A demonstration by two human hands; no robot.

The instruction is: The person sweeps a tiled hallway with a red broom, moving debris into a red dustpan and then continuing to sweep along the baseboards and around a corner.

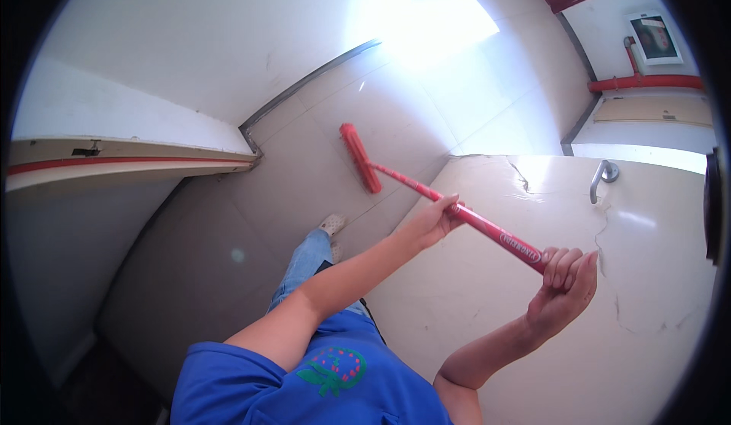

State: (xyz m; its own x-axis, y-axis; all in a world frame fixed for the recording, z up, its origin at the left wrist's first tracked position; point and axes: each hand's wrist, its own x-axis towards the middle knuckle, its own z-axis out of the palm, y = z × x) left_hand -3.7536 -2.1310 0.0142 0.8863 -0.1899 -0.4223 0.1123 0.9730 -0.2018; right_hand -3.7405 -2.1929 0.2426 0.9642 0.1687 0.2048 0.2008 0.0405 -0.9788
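A red push broom runs slantwise from the floor up across my body. Its long red bristle head (361, 159) is over the pale floor tiles ahead of my feet; whether the bristles touch the tiles, I cannot tell. My left hand (440, 222) grips the red broom handle (491, 232) partway up. Around the top end of the handle my right hand (565, 282) is closed, hiding its tip. Printed writing shows on the handle between the two hands.
At my right stands a cream door (514, 288) with cracked surface patches and a metal lever handle (602, 180). A door frame (137, 165) juts in at the left. Red pipes (645, 83) run along the far right wall. Bright light washes out the tiled floor (297, 133) ahead.
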